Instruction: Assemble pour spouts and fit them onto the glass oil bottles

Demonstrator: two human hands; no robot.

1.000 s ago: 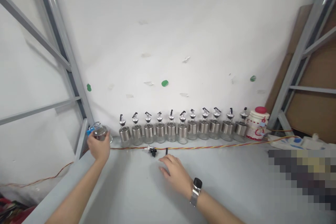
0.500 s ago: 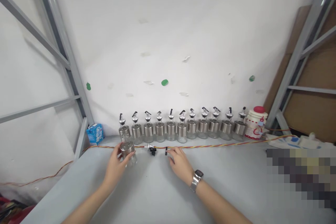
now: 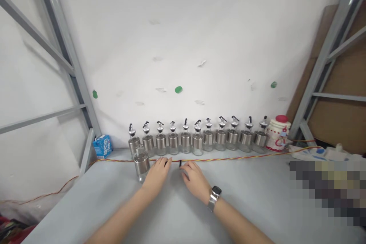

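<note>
My left hand [image 3: 157,172] is closed over the loose pourer spout, nearly all of which it hides; only a bit of black shows between the fingers. Just left of this hand, a glass oil bottle [image 3: 142,164] with a brushed-metal band stands upright on the grey table, its neck without a spout. My right hand [image 3: 195,179], wearing a metal watch at the wrist, pinches a small black piece [image 3: 180,164] between thumb and fingertips. Behind both hands runs a row of several similar bottles [image 3: 185,138], each topped with a silver pourer and black lever.
A blue carton [image 3: 103,146] stands at the left back, and a white jar with a red lid [image 3: 278,133] ends the row at the right. A twisted red-yellow wire [image 3: 225,159] crosses the table. Grey metal frame posts [image 3: 82,99] flank the white wall.
My left hand has let go of the bottle, leaving it upright, and moved right onto the loose pourer spout. My right hand has stayed in place with the black piece.
</note>
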